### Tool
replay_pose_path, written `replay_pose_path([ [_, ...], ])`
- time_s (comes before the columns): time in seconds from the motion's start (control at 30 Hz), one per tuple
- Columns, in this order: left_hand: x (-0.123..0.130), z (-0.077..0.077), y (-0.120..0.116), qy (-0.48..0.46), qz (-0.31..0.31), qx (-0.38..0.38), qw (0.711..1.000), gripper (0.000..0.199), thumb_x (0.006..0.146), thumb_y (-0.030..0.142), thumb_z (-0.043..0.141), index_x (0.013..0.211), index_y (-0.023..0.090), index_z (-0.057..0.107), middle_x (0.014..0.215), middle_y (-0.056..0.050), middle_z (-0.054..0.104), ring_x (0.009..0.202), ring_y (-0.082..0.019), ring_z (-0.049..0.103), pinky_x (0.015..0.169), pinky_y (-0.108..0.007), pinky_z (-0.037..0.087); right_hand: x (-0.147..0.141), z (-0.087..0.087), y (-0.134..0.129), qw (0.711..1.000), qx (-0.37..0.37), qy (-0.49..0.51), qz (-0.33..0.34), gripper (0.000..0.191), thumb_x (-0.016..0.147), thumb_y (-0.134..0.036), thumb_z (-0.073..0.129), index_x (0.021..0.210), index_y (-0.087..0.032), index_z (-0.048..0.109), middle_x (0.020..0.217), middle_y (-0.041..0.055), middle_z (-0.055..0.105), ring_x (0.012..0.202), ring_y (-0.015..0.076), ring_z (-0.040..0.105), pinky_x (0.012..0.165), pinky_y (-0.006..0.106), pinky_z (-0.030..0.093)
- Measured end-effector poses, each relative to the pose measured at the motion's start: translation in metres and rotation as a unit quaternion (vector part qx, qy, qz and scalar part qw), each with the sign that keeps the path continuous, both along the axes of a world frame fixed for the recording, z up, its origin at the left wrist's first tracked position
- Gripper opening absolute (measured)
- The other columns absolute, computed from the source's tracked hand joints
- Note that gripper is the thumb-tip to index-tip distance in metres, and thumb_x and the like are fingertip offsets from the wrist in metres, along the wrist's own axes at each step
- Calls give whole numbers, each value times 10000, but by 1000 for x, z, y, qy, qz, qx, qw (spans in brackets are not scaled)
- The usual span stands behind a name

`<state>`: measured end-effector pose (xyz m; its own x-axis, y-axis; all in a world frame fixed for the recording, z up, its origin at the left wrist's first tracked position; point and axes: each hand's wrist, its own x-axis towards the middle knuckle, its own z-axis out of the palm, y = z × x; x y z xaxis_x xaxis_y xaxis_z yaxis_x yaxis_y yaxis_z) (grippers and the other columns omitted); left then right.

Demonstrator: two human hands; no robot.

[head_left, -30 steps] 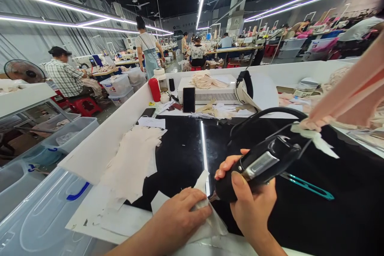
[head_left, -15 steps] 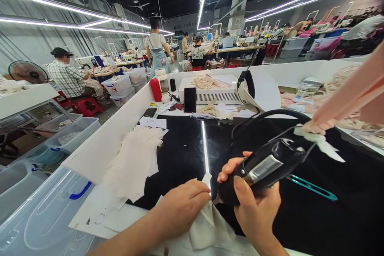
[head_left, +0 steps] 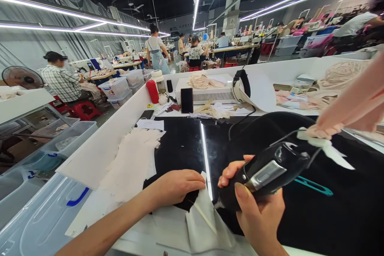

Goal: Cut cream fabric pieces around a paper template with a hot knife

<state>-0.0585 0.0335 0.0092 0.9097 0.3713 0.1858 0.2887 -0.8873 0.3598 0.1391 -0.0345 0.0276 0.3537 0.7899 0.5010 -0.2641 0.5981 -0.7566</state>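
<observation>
In my right hand (head_left: 261,208) is a black handheld tool (head_left: 270,172) with a silver plate, its narrow tip pointing down and left. Fingers and thumb wrap round its body. My left hand (head_left: 180,186) pinches the upper end of a pale fabric piece (head_left: 207,220), which hangs in folds over the near edge of the black work surface (head_left: 177,140). The tool's tip is close to the fabric's right edge; whether they touch is unclear. Pink cloth (head_left: 354,100) with a white knotted strip (head_left: 336,152) hangs by the tool's rear end.
A stack of pale fabric pieces (head_left: 132,160) lies at the left. A teal tool (head_left: 315,186) rests at the right. Behind are a phone (head_left: 187,101), a white box (head_left: 207,96), a red container (head_left: 152,91) and a white visor (head_left: 240,90). Several people sit or stand farther back.
My left hand has moved slightly up and left, and more of the pale fabric shows below it. The camera view has shifted a little. My right hand still holds the tool.
</observation>
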Motion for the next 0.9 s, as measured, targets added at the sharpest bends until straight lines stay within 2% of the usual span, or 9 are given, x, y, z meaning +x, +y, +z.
replay_pose_path([
  [0.23,-8,2,-4,25,12,34,999,561,891,-65,412,1348,183,623,1378,-98,644,1278,-208,615,1073,-338,535,2,-1,-1,1000,-9,-8,-8,361,945,-302,754,1243,-274,553,866,23,662,682,191,651,650,370,586],
  [0.37,-11,6,-5,53,-4,38,998,618,846,-81,453,1359,222,618,1424,-75,621,1341,-218,574,1094,-337,519,2,0,-2,1000,-11,0,-4,365,934,-296,767,1232,-275,556,856,25,660,671,187,650,642,363,586],
  [0.63,-12,8,-1,82,-34,70,994,552,882,-46,525,1347,225,648,1465,-90,590,1359,-247,568,1073,-346,534,5,-3,-1,1000,-3,-10,1,361,946,-270,755,1251,-277,562,880,26,666,682,181,659,648,348,593],
  [0.9,-9,8,-7,85,-18,91,992,500,943,-16,519,1370,224,617,1451,-86,592,1336,-248,578,1047,-346,550,3,-2,-1,1000,-4,-14,4,357,960,-266,742,1263,-279,553,898,20,656,699,172,655,668,339,591],
])
